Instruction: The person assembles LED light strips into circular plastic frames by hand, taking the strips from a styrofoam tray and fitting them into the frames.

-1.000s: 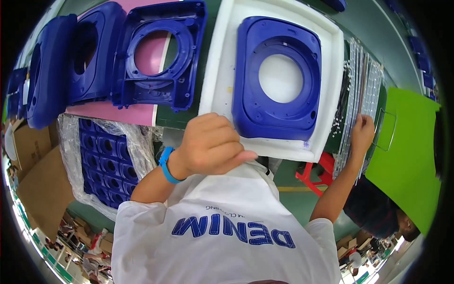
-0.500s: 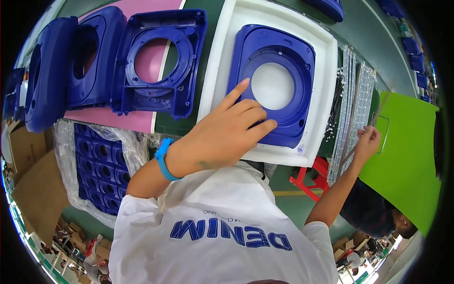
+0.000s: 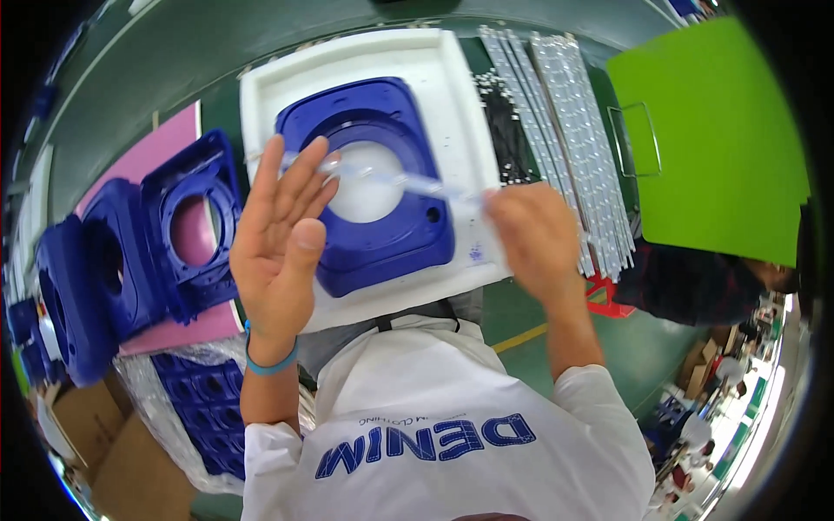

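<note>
A thin, whitish LED strip (image 3: 401, 181) spans the gap between my hands, blurred by motion. My right hand (image 3: 540, 243) is closed on its right end. My left hand (image 3: 280, 247) is open, palm up and fingers stretched; the strip's other end passes at its fingertips, and I cannot tell whether they touch it. Below the strip, a blue plastic housing (image 3: 382, 265) with a large round opening lies in a white foam tray (image 3: 469, 156). My left hand hides part of the housing's left side.
Right of the tray lie a bundle of LED strips (image 3: 582, 139) and short black cables (image 3: 508, 139). A green board (image 3: 712, 130) with a wire handle stands beyond, near another person (image 3: 695, 282). Several blue housings (image 3: 130, 252) stand at left on a pink sheet (image 3: 143, 165). Plastic-wrapped blue parts (image 3: 204, 408) lie below.
My right hand has come from the strips at right to above the tray, bringing an LED strip. The left hand has turned palm up and opened. The view has shifted.
</note>
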A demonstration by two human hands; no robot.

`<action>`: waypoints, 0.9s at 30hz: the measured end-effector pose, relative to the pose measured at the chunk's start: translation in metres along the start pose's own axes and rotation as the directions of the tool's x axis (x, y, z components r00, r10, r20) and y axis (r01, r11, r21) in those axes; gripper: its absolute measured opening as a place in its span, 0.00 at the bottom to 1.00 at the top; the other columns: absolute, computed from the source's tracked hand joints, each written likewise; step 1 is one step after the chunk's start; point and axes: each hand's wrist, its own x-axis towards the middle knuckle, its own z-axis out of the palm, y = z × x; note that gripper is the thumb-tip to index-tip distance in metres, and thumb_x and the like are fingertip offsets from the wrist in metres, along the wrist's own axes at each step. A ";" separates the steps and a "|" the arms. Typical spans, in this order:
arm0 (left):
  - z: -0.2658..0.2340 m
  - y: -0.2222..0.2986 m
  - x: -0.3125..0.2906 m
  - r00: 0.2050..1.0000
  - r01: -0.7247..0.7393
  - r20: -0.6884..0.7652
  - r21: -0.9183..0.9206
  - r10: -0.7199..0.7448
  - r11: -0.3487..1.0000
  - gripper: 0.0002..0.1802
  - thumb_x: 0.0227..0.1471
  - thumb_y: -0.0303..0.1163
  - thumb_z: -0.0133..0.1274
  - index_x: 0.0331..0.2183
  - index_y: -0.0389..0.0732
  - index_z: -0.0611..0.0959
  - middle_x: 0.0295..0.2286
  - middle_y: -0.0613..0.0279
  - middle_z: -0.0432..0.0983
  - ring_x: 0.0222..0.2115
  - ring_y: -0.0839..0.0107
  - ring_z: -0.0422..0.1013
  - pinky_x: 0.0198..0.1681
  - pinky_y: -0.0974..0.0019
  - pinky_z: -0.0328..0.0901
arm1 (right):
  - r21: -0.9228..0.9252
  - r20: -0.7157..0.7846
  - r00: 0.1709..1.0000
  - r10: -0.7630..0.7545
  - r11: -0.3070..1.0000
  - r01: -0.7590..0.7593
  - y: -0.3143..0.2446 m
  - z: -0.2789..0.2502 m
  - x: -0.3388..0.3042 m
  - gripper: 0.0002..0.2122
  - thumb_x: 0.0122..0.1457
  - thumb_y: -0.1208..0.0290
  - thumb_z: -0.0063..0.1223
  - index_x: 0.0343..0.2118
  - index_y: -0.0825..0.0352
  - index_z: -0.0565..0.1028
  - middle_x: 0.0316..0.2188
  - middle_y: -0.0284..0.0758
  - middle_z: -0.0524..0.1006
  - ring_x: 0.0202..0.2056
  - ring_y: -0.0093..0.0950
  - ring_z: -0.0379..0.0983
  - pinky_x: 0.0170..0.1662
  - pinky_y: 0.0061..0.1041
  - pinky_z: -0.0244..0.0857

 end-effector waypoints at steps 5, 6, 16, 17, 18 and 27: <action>0.010 -0.006 0.013 0.970 -0.195 -0.116 0.139 0.212 0.971 0.26 0.68 0.21 0.47 0.65 0.28 0.66 0.65 0.40 0.62 0.63 0.45 0.66 0.62 0.48 0.69 | 0.111 0.004 0.999 0.054 0.992 -0.054 -0.036 0.011 -0.002 0.16 0.53 0.78 0.61 0.46 0.69 0.80 0.34 0.34 0.79 0.29 0.30 0.74 0.31 0.31 0.66; 0.010 -0.002 0.015 0.919 -0.285 -0.224 0.194 0.325 0.939 0.26 0.67 0.20 0.47 0.64 0.29 0.66 0.65 0.40 0.61 0.63 0.44 0.66 0.62 0.49 0.70 | 0.114 -0.002 0.998 0.060 0.992 -0.059 -0.043 0.014 -0.004 0.16 0.53 0.78 0.61 0.46 0.69 0.80 0.34 0.34 0.79 0.29 0.30 0.74 0.31 0.31 0.66; -0.092 0.095 0.037 0.772 -0.551 -0.273 0.164 0.574 0.818 0.27 0.64 0.16 0.47 0.63 0.22 0.64 0.59 0.34 0.67 0.50 0.58 0.73 0.47 0.65 0.71 | 0.309 -0.056 0.997 0.054 0.951 -0.034 -0.062 0.023 -0.002 0.20 0.50 0.79 0.65 0.49 0.68 0.80 0.34 0.35 0.83 0.34 0.32 0.79 0.37 0.34 0.71; -0.109 0.111 0.031 0.789 -0.581 -0.169 0.107 0.591 0.807 0.27 0.65 0.20 0.48 0.63 0.22 0.65 0.56 0.37 0.70 0.44 0.64 0.73 0.39 0.71 0.68 | 0.252 -0.013 0.995 0.097 0.963 -0.091 -0.040 0.011 0.000 0.17 0.52 0.79 0.65 0.47 0.66 0.81 0.34 0.34 0.84 0.36 0.33 0.80 0.39 0.34 0.72; -0.109 0.122 0.026 0.785 -0.583 -0.172 0.120 0.595 0.804 0.27 0.65 0.20 0.48 0.63 0.22 0.65 0.56 0.37 0.70 0.44 0.64 0.73 0.39 0.71 0.68 | 0.187 -0.086 0.984 0.155 0.973 -0.137 -0.019 0.001 0.010 0.12 0.56 0.79 0.63 0.44 0.67 0.82 0.33 0.35 0.83 0.35 0.33 0.81 0.38 0.31 0.72; -0.050 0.067 -0.011 0.999 0.054 -0.030 0.528 -0.044 0.848 0.19 0.67 0.33 0.53 0.54 0.31 0.83 0.25 0.66 0.78 0.18 0.87 0.61 0.22 0.81 0.54 | -0.079 0.071 0.797 0.600 0.800 -0.595 0.105 0.032 -0.018 0.08 0.58 0.69 0.66 0.34 0.69 0.81 0.31 0.40 0.81 0.32 0.37 0.77 0.36 0.35 0.69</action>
